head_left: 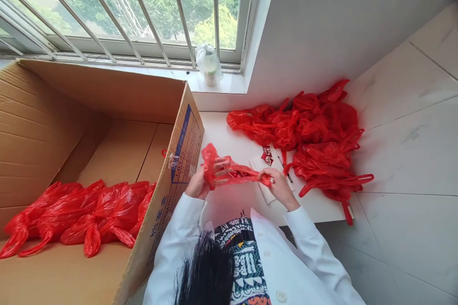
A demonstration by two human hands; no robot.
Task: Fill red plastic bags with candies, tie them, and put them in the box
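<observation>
Black hair hangs nearest the camera, on the near side of both hands, over a patterned top and an unfastened white garment with long sleeves. Out ahead of it, the left hand has its fingers spread apart, with a band of red plastic wrapped across them. That band belongs to a red plastic bag, drawn taut between the two hands above a white table. At its other end the right hand pinches a gathered bit of the film between thumb and fingers. Dark red printing or a packet shows in the stretch between the hands; whether it is inside the bag or behind it, I cannot tell.

Just beyond the right hand lie a small red packet, some white paper and a slim pen-like stick. Farther out and to the right of that hand, a heap of red bags sits against the wall. To the left of the left hand stands a cardboard box, holding a row of knotted red bags.
</observation>
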